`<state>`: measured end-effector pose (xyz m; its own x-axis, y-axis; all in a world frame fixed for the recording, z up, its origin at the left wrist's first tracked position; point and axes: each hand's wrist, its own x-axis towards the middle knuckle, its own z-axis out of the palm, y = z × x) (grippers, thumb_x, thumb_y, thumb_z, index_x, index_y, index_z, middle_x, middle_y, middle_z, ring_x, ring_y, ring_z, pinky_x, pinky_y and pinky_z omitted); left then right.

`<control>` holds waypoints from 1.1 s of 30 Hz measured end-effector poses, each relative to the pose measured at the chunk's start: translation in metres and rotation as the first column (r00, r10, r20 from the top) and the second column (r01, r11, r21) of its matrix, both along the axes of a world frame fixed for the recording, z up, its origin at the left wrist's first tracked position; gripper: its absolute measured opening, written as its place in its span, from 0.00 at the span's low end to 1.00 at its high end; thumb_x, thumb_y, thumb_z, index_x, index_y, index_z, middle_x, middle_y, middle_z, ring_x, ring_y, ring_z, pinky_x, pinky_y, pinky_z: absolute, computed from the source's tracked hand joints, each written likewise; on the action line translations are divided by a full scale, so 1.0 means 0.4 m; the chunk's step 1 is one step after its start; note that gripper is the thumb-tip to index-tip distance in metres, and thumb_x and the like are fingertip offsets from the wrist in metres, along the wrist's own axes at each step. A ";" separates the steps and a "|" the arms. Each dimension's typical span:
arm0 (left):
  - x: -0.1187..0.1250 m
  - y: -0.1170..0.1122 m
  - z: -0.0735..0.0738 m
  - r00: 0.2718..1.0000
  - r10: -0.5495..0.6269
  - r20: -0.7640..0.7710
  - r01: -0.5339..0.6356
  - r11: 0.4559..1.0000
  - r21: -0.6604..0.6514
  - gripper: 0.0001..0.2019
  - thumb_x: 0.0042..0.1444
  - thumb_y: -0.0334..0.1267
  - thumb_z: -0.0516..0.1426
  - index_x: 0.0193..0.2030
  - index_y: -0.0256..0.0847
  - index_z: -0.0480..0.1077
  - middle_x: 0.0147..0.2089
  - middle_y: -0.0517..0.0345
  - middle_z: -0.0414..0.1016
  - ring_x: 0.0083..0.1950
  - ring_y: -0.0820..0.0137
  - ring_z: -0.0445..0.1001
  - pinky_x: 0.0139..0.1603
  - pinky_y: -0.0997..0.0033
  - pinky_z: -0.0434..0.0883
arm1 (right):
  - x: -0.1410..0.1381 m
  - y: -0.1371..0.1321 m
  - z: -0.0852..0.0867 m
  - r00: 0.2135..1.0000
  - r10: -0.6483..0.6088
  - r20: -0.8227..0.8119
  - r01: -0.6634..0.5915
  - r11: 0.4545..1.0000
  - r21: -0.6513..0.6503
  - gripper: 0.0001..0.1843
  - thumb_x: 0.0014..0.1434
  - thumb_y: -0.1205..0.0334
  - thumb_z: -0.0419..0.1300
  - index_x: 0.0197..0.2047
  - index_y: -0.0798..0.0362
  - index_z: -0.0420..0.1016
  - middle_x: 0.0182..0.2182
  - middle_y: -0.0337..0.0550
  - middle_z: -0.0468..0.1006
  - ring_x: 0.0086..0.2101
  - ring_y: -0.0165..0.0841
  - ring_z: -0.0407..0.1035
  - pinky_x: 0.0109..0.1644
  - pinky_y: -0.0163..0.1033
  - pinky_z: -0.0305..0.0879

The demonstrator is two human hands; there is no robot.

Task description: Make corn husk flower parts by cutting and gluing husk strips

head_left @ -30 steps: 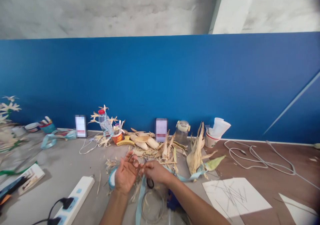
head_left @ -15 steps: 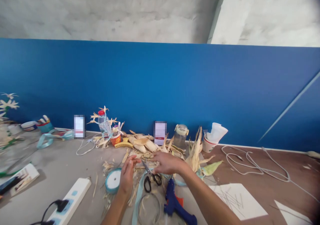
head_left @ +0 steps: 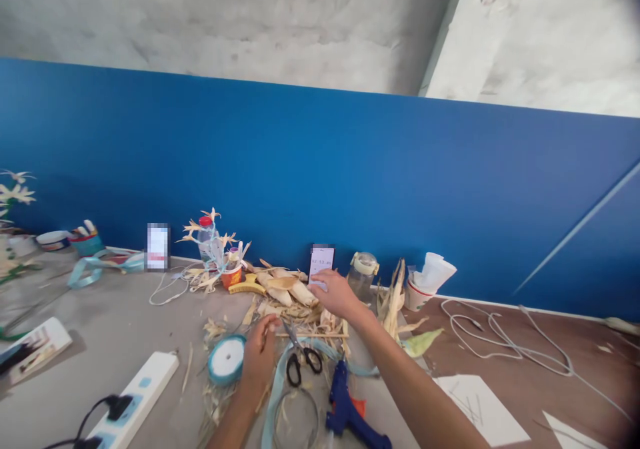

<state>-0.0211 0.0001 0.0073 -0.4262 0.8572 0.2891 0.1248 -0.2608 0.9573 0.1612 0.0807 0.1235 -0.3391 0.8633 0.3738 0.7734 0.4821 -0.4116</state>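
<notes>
My right hand [head_left: 337,294] reaches to the phone [head_left: 321,261] that leans against the blue partition, its fingertips over the lower screen; whether they touch it is unclear. Nothing shows in its fingers. My left hand [head_left: 262,349] rests low above the table with loosely bent fingers, apparently holding nothing. Between and below the hands lie black-handled scissors [head_left: 303,356], blades pointing away. A roll of blue ribbon [head_left: 227,359] sits left of my left hand. Dried corn husks [head_left: 293,288] are heaped beyond the hands. A blue glue gun [head_left: 345,402] lies below my right forearm.
A white power strip [head_left: 145,396] lies front left. At the back stand a bottle with husk flowers [head_left: 207,242], a lidded jar [head_left: 363,272] and a paper cup [head_left: 419,296]. White cables [head_left: 520,349] and paper sheets [head_left: 485,409] lie at right. A wire coil [head_left: 297,419] is near me.
My right hand has moved from above the scissors up and away to the phone. The phone's screen now shows timer digits. My left hand has shifted slightly right, its fingers more bent.
</notes>
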 end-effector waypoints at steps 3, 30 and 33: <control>-0.002 0.002 -0.006 0.990 0.010 -0.144 -0.004 0.999 0.040 0.10 0.49 0.43 0.60 0.36 0.42 0.76 0.49 0.47 0.75 0.54 0.54 0.70 0.59 0.52 0.62 | 0.003 -0.010 -0.022 0.997 -0.012 0.074 0.014 1.000 -0.024 0.11 0.59 0.63 0.56 0.39 0.53 0.80 0.43 0.50 0.78 0.47 0.40 0.68 0.52 0.42 0.60; -0.004 0.013 -0.048 0.900 -0.074 -0.429 0.069 0.997 -0.028 0.10 0.56 0.39 0.52 0.37 0.41 0.73 0.38 0.51 0.78 0.42 0.60 0.75 0.45 0.57 0.71 | -0.003 -0.118 -0.071 0.935 0.324 0.144 -0.279 0.923 -0.264 0.15 0.57 0.65 0.54 0.47 0.53 0.76 0.43 0.47 0.78 0.43 0.36 0.71 0.48 0.36 0.61; 0.004 0.006 -0.027 0.884 -0.056 -0.465 0.088 0.995 0.046 0.09 0.56 0.37 0.51 0.36 0.41 0.73 0.39 0.51 0.76 0.42 0.62 0.74 0.46 0.58 0.71 | 0.021 -0.140 -0.047 0.939 0.316 0.138 -0.267 0.920 -0.287 0.16 0.57 0.66 0.54 0.46 0.52 0.76 0.42 0.46 0.79 0.43 0.36 0.71 0.46 0.35 0.61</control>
